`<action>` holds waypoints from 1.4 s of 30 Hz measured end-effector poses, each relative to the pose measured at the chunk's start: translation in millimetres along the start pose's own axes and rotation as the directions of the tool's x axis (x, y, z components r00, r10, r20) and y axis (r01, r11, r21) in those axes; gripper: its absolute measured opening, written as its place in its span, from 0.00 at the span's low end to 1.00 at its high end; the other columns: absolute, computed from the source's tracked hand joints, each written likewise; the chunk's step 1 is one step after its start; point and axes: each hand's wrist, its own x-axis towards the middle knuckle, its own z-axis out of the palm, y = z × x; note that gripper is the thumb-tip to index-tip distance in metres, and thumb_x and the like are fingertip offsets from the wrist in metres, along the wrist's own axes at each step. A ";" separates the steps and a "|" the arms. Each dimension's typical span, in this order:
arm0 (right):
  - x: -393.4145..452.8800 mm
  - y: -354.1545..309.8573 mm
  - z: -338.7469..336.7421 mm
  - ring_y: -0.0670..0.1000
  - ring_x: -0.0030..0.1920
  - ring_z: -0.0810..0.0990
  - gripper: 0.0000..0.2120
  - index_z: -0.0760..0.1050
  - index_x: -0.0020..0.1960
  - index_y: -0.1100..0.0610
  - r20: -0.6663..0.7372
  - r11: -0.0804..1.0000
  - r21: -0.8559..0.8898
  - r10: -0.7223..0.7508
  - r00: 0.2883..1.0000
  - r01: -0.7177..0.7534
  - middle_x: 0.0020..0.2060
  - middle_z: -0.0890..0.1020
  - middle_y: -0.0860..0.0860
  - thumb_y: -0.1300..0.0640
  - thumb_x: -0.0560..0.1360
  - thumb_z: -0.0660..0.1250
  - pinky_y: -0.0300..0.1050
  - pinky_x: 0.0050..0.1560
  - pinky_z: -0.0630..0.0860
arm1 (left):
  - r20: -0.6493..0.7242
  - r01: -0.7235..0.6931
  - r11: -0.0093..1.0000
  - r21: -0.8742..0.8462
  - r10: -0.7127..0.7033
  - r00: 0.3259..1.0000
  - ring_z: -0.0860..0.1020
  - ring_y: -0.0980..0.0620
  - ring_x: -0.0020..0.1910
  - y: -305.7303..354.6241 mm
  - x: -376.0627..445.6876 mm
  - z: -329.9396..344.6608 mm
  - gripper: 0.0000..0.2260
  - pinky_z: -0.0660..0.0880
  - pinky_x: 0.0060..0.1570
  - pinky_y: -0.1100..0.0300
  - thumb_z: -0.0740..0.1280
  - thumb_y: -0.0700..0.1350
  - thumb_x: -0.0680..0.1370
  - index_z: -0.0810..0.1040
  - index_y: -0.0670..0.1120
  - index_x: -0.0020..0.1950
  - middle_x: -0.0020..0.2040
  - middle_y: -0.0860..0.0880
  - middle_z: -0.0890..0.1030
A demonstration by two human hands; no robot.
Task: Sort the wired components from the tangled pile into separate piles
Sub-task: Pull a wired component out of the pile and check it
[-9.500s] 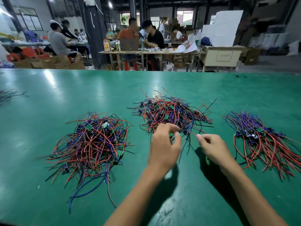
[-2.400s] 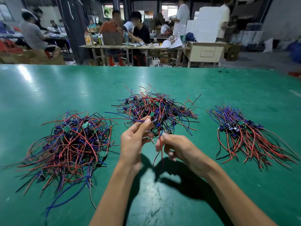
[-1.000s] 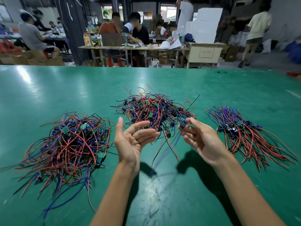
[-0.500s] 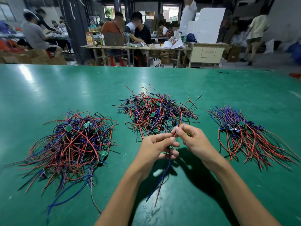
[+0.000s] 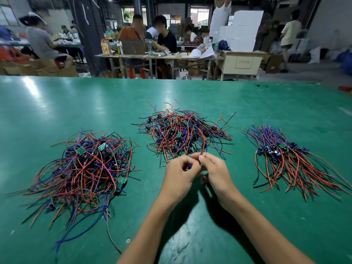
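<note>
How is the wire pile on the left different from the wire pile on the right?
The left pile is a messy tangle with wires looping every way; the right pile is combed, its wires fanning one way. The left pile looks bigger and rounder; the right pile is flatter and narrower. Both have red, blue and black wires with small green boards, and both lie on the green table.
</note>
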 end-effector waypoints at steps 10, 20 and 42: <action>17.4 -13.0 -34.1 0.46 0.32 0.70 0.13 0.80 0.48 0.55 -0.273 0.977 0.195 0.140 0.952 -0.088 0.45 0.86 0.46 0.61 0.82 0.58 0.37 0.22 0.65 | 0.284 0.035 0.999 0.016 -0.038 0.958 0.66 0.60 0.25 0.0 -3.6 2.7 0.14 0.62 0.27 0.67 0.67 0.36 0.80 0.76 0.47 0.36 0.26 0.54 0.78; 13.2 -13.2 -41.6 0.45 0.35 0.79 0.15 0.86 0.51 0.51 0.092 0.991 0.075 0.106 0.990 -0.113 0.47 0.87 0.50 0.43 0.78 0.67 0.36 0.29 0.73 | 0.217 0.170 0.974 -0.152 -0.135 0.967 0.61 0.56 0.22 7.2 -4.6 -10.2 0.08 0.57 0.21 0.68 0.66 0.41 0.82 0.83 0.41 0.48 0.30 0.52 0.78; 13.6 -17.7 -55.8 0.43 0.42 0.85 0.08 0.82 0.56 0.56 -0.043 0.972 0.233 -0.011 0.999 0.021 0.44 0.88 0.49 0.61 0.80 0.66 0.33 0.44 0.81 | -0.090 -0.252 0.947 0.199 0.273 0.958 0.82 0.62 0.40 2.2 -2.4 -17.8 0.10 0.75 0.42 0.68 0.75 0.34 0.74 0.83 0.48 0.49 0.41 0.55 0.86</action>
